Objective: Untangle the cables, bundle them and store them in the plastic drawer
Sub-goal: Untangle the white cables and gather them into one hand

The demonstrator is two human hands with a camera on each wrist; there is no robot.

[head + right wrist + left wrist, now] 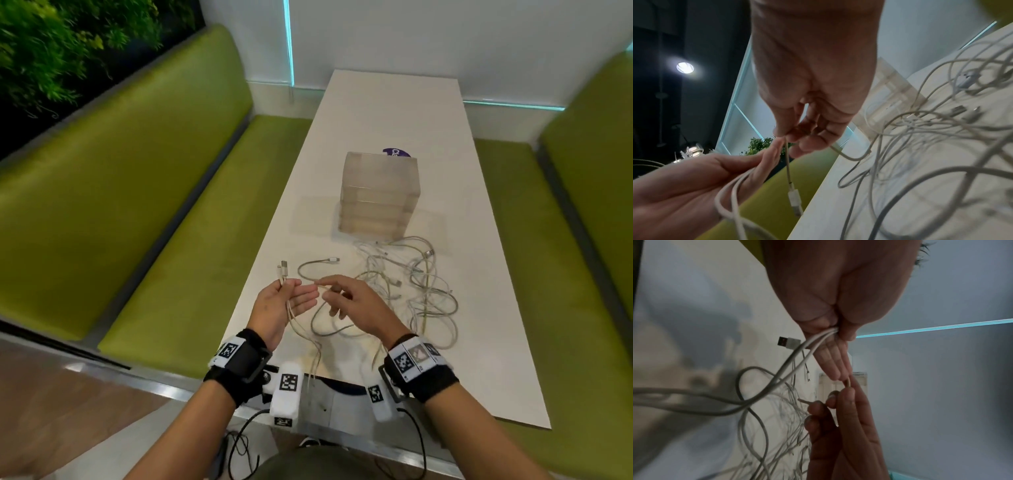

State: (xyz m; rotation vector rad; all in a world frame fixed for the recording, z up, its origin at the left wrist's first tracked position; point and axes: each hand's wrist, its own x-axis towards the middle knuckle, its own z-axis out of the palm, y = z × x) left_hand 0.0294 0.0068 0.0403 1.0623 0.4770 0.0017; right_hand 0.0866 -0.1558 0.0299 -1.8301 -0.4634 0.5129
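Note:
My left hand (294, 292) is palm up over the table's near left edge. Its thumb pins a doubled white cable (291, 313) against the palm, and the cable's USB plug (283, 269) sticks out past the thumb. In the left wrist view the two strands (818, 339) leave the thumb's pinch beside the plug (788, 342). My right hand (325, 286) pinches a cable strand just beyond the left fingertips; the right wrist view shows that pinch (786, 140). The cable tangle (416, 291) lies to the right. The translucent plastic drawer unit (378, 195) stands behind it, with its drawers closed.
The white table (394, 109) is long and narrow, with green bench seats (191, 246) on both sides. A purple object (396, 153) peeks out behind the drawer unit. A loose grey cable with a plug (320, 262) lies left of the tangle. Strands hang over the near table edge.

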